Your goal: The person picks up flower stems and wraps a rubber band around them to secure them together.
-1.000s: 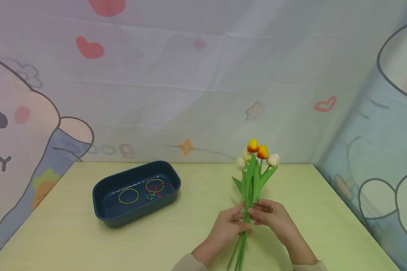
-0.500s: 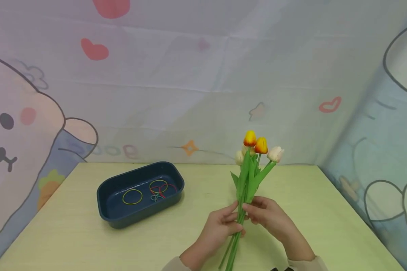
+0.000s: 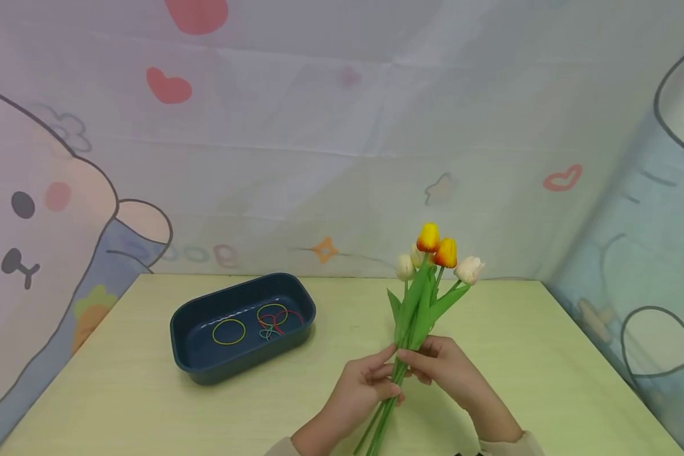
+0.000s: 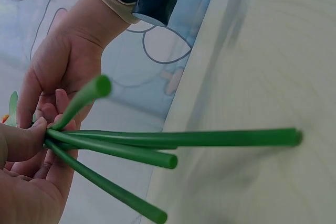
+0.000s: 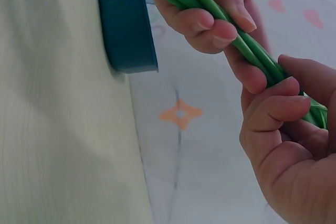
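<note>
A bunch of tulips [image 3: 416, 304], with two orange-yellow and several white blooms, is held upright at a slant above the table. My left hand [image 3: 360, 387] grips the green stems [image 4: 126, 139] low down, its thumb pressed across them. Just above it, my right hand [image 3: 441, 367] pinches the stems below the leaves between thumb and fingers. The right wrist view shows both hands [image 5: 294, 145] wrapped on the stems close together. Below the left hand the stem ends [image 4: 283, 137] fan apart in the left wrist view.
A dark blue tray [image 3: 205, 367] stands on the pale table [image 3: 234, 418] at left. Inside lie several rubber bands [image 3: 229, 331], yellow, red and teal. A cartoon-printed cloth [image 3: 319, 158] hangs behind the table.
Both hands and the bunch have shifted slightly left in the view, while the tray appears a little further right. The stems lean more, and the blooms rose, then dipped slightly.
</note>
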A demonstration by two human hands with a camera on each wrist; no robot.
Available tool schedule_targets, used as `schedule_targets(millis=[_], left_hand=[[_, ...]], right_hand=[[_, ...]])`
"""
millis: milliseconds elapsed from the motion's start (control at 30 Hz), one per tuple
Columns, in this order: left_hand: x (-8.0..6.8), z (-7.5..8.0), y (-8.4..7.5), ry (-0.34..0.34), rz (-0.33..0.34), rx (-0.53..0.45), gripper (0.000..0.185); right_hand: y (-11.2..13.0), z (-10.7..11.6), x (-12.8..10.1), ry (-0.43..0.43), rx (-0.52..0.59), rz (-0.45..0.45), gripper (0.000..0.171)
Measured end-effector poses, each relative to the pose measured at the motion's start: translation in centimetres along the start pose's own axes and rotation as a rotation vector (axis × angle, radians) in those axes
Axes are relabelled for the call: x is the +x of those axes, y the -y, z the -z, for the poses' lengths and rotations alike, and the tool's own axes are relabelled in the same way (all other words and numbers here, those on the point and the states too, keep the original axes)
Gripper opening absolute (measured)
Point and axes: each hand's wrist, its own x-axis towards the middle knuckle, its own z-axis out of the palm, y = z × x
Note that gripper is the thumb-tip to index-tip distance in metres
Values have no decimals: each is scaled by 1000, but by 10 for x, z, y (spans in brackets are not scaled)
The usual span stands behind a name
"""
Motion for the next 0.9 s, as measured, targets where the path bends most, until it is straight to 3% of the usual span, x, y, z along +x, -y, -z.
schedule_targets(millis=[333, 600, 900], left_hand=[[-1, 1, 0, -40, 8, 1, 58], [0, 1, 0, -120, 36, 23, 22], [-4, 4, -4, -76, 76, 49, 19]], right_hand=[[-1, -3, 0, -37, -22, 54, 30], [2, -4, 1, -65, -10, 59, 30], [1, -3, -1, -44, 16, 109, 29]])
